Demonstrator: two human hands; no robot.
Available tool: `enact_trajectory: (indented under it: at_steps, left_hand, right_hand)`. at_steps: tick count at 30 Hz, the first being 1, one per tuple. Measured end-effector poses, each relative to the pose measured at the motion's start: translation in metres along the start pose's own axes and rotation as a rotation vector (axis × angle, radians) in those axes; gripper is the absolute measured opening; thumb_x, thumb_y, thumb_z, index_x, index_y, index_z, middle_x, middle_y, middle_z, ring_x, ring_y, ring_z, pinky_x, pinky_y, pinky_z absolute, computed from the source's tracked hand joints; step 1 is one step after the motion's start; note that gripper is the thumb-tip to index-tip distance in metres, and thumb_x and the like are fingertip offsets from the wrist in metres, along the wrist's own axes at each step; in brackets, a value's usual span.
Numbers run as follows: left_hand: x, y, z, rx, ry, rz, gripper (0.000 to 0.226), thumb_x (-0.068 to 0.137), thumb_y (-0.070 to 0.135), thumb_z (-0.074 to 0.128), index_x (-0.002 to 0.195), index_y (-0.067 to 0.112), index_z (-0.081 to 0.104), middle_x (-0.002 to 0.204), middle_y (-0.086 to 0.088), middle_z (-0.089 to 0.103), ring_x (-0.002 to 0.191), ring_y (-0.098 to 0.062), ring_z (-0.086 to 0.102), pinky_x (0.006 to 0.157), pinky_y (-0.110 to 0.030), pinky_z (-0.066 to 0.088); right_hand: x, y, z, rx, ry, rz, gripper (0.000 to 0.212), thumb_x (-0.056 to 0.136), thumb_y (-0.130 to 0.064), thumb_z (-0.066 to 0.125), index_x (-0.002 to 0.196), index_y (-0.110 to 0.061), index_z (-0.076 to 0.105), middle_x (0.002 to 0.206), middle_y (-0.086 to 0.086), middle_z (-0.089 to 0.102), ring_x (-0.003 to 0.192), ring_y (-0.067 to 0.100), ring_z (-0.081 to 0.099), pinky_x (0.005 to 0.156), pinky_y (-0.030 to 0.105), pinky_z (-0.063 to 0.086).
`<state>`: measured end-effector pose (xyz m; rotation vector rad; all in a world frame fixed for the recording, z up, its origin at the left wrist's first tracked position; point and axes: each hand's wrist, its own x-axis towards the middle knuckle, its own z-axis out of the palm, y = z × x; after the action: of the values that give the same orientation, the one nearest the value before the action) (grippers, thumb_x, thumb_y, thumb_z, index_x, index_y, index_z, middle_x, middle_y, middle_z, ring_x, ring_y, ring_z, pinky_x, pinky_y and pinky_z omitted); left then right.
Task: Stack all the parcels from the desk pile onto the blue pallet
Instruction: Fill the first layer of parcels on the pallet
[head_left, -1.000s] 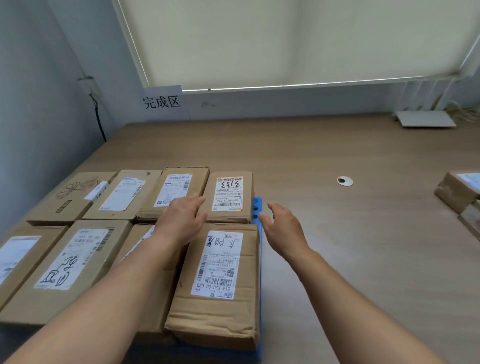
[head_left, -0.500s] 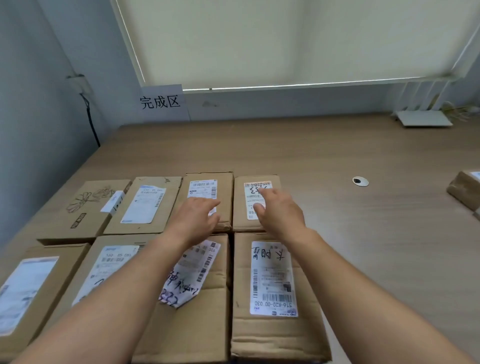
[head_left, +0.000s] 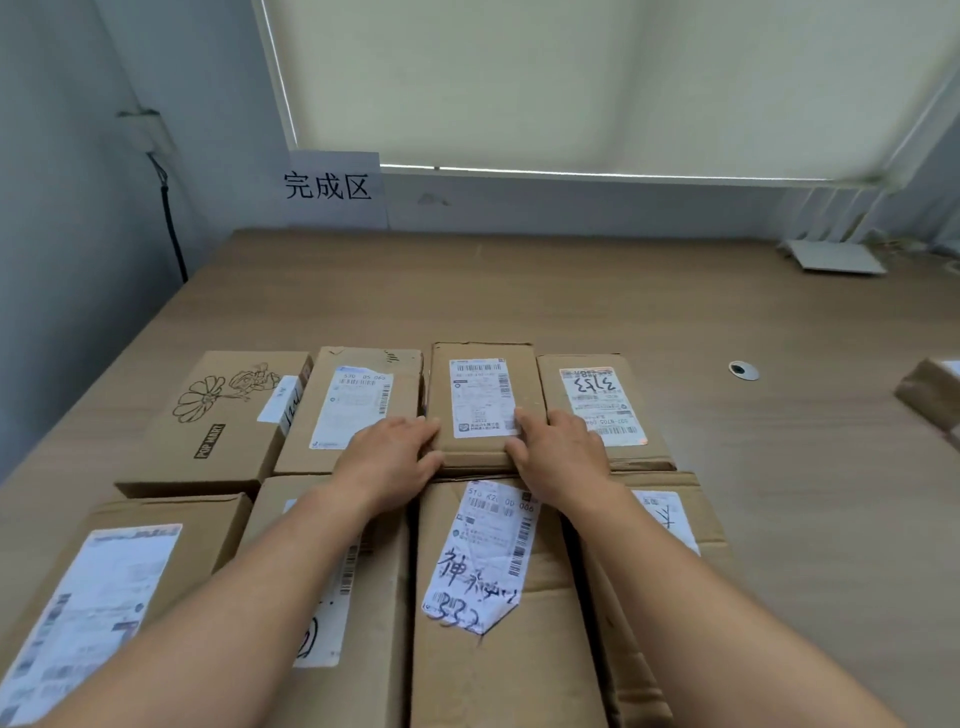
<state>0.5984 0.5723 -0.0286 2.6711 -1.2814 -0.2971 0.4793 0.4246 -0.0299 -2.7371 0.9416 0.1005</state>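
Parcels lie in two rows across the left of the desk (head_left: 597, 312), hiding any pallet beneath. Both hands rest flat on the near corners of the raised parcel (head_left: 483, 402) in the back row: the left hand (head_left: 387, 460) at its left corner, the right hand (head_left: 558, 457) at its right, fingers spread, gripping nothing. To seat it well, press evenly from both sides, squaring its edges with the neighbours so the layer stays level. More parcels (head_left: 930, 389) wait at the far right.
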Motion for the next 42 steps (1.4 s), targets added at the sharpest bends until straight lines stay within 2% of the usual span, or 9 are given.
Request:
enact_trajectory:
  at_steps: [3,5,10,14,19,24,29,35,42]
  left_hand:
    - [0.006,0.004,0.003,-0.029,0.026,0.013,0.037,0.094,0.042,0.044,0.126,0.024,0.049,0.118,-0.002,0.055,0.118,-0.022,0.046,0.091,-0.030,0.035]
    - [0.008,0.006,0.005,-0.016,0.038,0.024,0.036,0.093,0.042,0.045,0.122,0.023,0.052,0.118,-0.001,0.057,0.116,-0.022,0.047,0.090,-0.030,0.035]
    - [0.010,0.001,0.001,-0.005,0.054,0.028,0.049,0.094,0.043,0.044,0.139,0.024,0.042,0.140,0.003,0.047,0.130,-0.018,0.039,0.104,-0.032,0.031]
    - [0.006,-0.029,-0.015,-0.100,0.152,-0.050,0.052,0.096,0.037,0.044,0.145,0.023,0.034,0.149,0.002,0.038,0.137,-0.017,0.030,0.111,-0.034,0.025]
    - [-0.003,-0.096,-0.035,-0.079,0.250,-0.244,0.052,0.096,0.035,0.043,0.146,0.023,0.032,0.150,-0.001,0.034,0.138,-0.023,0.028,0.111,-0.038,0.024]
    - [-0.019,-0.162,-0.040,-0.003,0.165,-0.518,0.056,0.095,0.040,0.039,0.147,0.026,0.025,0.155,-0.005,0.020,0.142,-0.026,0.017,0.112,-0.042,0.021]
    - [-0.032,-0.185,-0.038,-0.008,0.073,-0.616,0.056,0.091,0.054,0.037,0.143,0.033,0.032,0.155,-0.005,0.020,0.139,-0.031,0.020,0.108,-0.047,0.025]
    - [-0.027,-0.187,-0.034,-0.139,0.068,-0.578,0.060,0.091,0.055,0.040,0.146,0.031,0.030,0.156,-0.010,0.015,0.139,-0.038,0.020,0.111,-0.041,0.022]
    - [-0.026,-0.176,-0.034,-0.148,0.057,-0.540,0.064,0.091,0.056,0.042,0.147,0.032,0.026,0.157,-0.009,0.012,0.140,-0.038,0.017,0.113,-0.041,0.020]
  right_hand:
    - [-0.001,0.009,-0.001,0.014,0.003,0.025,0.044,0.097,-0.040,0.031,0.140,-0.029,0.034,0.133,0.012,0.043,0.125,0.030,0.035,0.106,0.047,0.029]
    - [-0.003,0.013,-0.003,0.019,-0.003,0.031,0.045,0.097,-0.040,0.031,0.141,-0.029,0.033,0.134,0.012,0.043,0.126,0.030,0.035,0.106,0.047,0.029]
    - [-0.003,0.007,-0.007,0.026,0.032,0.025,0.045,0.096,-0.041,0.036,0.138,-0.025,0.036,0.135,0.012,0.042,0.125,0.030,0.036,0.102,0.042,0.030]
    - [-0.001,-0.023,-0.010,0.028,0.065,-0.070,0.049,0.098,-0.041,0.035,0.144,-0.025,0.031,0.146,0.012,0.032,0.133,0.029,0.028,0.106,0.039,0.025]
    - [0.005,-0.079,0.002,-0.001,0.051,-0.238,0.046,0.097,-0.037,0.038,0.141,-0.023,0.036,0.145,0.011,0.034,0.133,0.029,0.028,0.108,0.039,0.024]
    - [0.012,-0.109,0.019,-0.057,0.033,-0.296,0.045,0.097,-0.038,0.035,0.140,-0.025,0.037,0.143,0.011,0.035,0.131,0.029,0.030,0.107,0.038,0.023]
    - [0.019,-0.123,0.024,-0.099,0.007,-0.295,0.043,0.098,-0.038,0.033,0.139,-0.027,0.041,0.142,0.009,0.037,0.132,0.029,0.030,0.108,0.041,0.022]
    - [0.020,-0.122,0.029,-0.148,-0.009,-0.273,0.040,0.098,-0.040,0.031,0.132,-0.027,0.048,0.130,0.006,0.049,0.127,0.027,0.036,0.110,0.046,0.021]
    - [0.020,-0.113,0.027,-0.124,0.015,-0.280,0.037,0.098,-0.036,0.035,0.127,-0.022,0.052,0.129,0.006,0.049,0.126,0.026,0.036,0.107,0.038,0.027]
